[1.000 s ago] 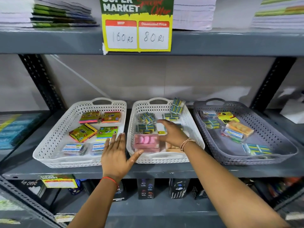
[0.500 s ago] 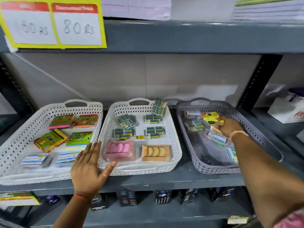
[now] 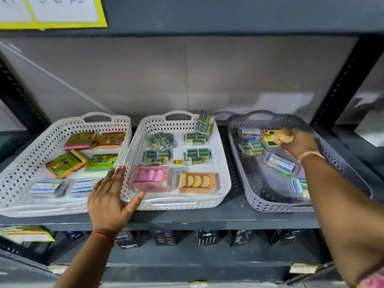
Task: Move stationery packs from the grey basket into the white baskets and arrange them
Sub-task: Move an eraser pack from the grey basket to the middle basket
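Note:
Three baskets stand side by side on a dark shelf. The grey basket [image 3: 239, 163] is on the right and holds several stationery packs, among them a blue-and-white pack [image 3: 280, 164]. My right hand [image 3: 299, 145] is inside it near the back, closed on an orange pack [image 3: 283, 138] above a yellow pack [image 3: 270, 140]. The middle white basket [image 3: 225, 183] holds several blue-green packs, a pink pack [image 3: 150, 178] and an orange pack [image 3: 197, 182]. The left white basket [image 3: 18, 177] holds colourful sticky-note packs. My left hand [image 3: 110, 199] lies flat and open between the two white baskets' front corners.
The shelf edge [image 3: 187, 222] runs in front of the baskets. Black boxes [image 3: 164, 238] stand on the shelf below. A yellow price sign [image 3: 52, 13] hangs from the shelf above. A black upright post [image 3: 340, 80] rises behind the grey basket.
My right hand left the middle white basket, moved right into the grey basket and closed on an orange pack. The left hand stayed in place. The view shifted right and down.

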`<state>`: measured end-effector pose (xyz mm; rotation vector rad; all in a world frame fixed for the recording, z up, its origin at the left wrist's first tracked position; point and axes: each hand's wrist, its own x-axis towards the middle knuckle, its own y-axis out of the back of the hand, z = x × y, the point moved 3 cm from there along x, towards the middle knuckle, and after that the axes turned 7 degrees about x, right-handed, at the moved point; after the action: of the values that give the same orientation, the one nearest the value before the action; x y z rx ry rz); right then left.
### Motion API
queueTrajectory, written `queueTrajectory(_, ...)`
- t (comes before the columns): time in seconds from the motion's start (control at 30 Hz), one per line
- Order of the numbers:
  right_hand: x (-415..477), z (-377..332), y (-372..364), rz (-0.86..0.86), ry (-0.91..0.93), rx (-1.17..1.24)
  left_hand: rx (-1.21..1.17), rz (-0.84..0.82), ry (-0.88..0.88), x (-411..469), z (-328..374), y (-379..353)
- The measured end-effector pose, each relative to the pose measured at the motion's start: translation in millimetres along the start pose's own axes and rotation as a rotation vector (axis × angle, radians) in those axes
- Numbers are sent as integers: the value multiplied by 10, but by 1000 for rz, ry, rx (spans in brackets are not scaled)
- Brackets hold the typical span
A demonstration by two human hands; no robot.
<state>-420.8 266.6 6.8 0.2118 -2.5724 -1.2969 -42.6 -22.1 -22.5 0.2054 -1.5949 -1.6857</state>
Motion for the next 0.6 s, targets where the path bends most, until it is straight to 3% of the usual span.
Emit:
queueTrajectory(0.07, -73, -308, 108, 81, 115, 103, -5, -14, 9, -5, 10, 10)
queueTrajectory(0.13, -265, -696, 129, 44, 245, 280, -15, -26, 14, -14, 13, 25)
queueTrajectory(0.23, -727, -1267, -68, -373, 326, 525, -27, -55, 12, -24, 8, 40)
queueTrajectory(0.3, -1056, -1533, -280, -598, 426, 375, -26, -76, 10, -31, -1, 49)
queueTrajectory(0.37, -1277, -1663, -502, -709, 503, 219, -24, -92, 3, -34, -3, 48)
queueTrajectory(0.47, -1427, -1684, -741, -739, 524, 41, -20, -104, -4, -31, -18, 62)
queueTrajectory(0.6, -1442, -1671, -852, -720, 502, -11, -14, -102, -10, -23, -26, 58)
